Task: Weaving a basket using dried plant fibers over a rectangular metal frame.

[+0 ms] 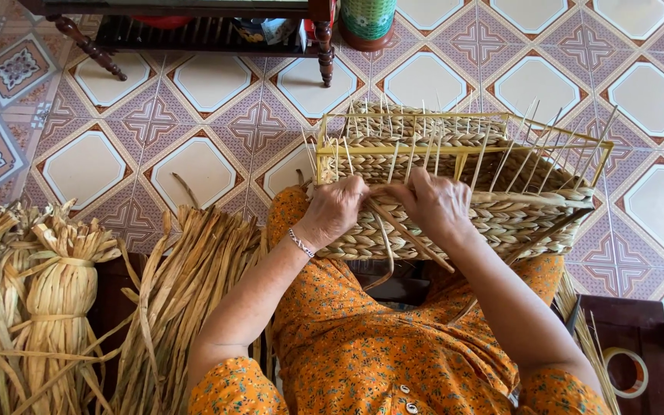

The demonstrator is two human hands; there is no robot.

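Nearest, on the person's orange flowered lap, a half-woven basket (493, 219) of braided straw lies on its side, thin pale stakes and a yellow frame (455, 146) standing out of its open, empty mouth; the left hand (336, 209) is closed on its woven rim and the right hand (433, 201) pinches a loose straw strand (413, 237) against the weave. Beside the left arm, tied bundles of dried straw (55, 300) lie on a dark bench, and a tape roll (628, 371) sits at right. Beyond spreads a patterned tile floor (209, 115), with a dark wooden table (194, 19) and a green woven bin (368, 19) farthest off.
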